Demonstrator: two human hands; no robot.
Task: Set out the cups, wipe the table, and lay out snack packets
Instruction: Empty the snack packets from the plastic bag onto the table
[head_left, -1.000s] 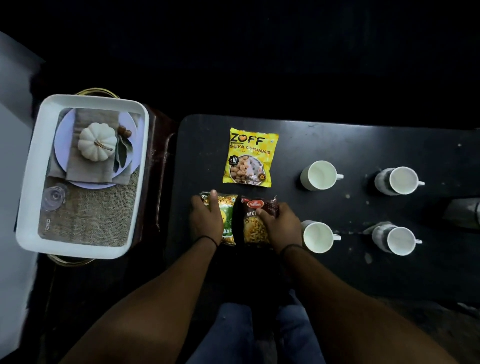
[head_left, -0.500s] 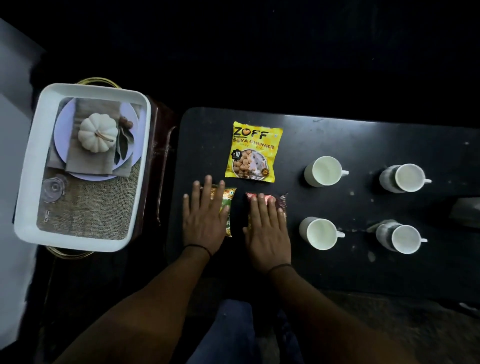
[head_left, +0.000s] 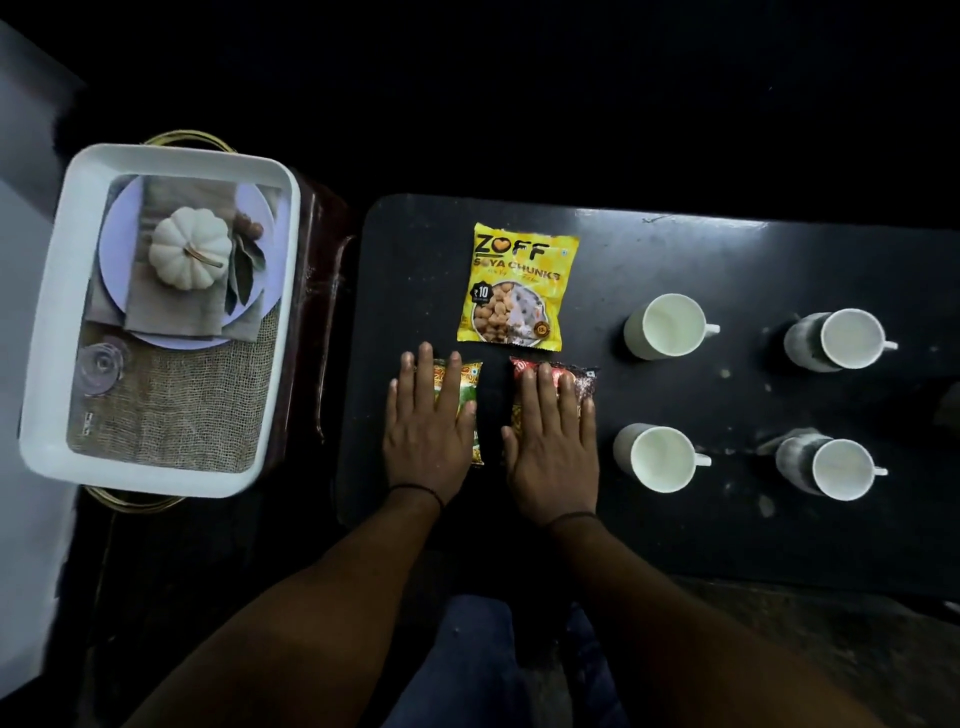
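A yellow soya chunks packet (head_left: 517, 288) lies flat on the black table (head_left: 727, 249). Just below it lie two smaller packets side by side. My left hand (head_left: 428, 431) rests flat, fingers spread, on the green and yellow packet (head_left: 470, 387). My right hand (head_left: 553, 441) rests flat on the red and dark packet (head_left: 582, 382). Both hands hide most of their packets. To the right stand several white cups in two rows: upper left cup (head_left: 667, 326), upper right cup (head_left: 841, 340), lower left cup (head_left: 657, 458), lower right cup (head_left: 831, 468).
Left of the table, a white tray (head_left: 47, 374) holds a plate with a folded napkin and a small white pumpkin (head_left: 189, 253), a clear glass (head_left: 98, 366) and burlap. My knees in dark trousers show below the table's near edge.
A second ago both hands gripped the two small packets held together. The packets now lie apart on the table, and both hands lie flat on them with fingers spread.
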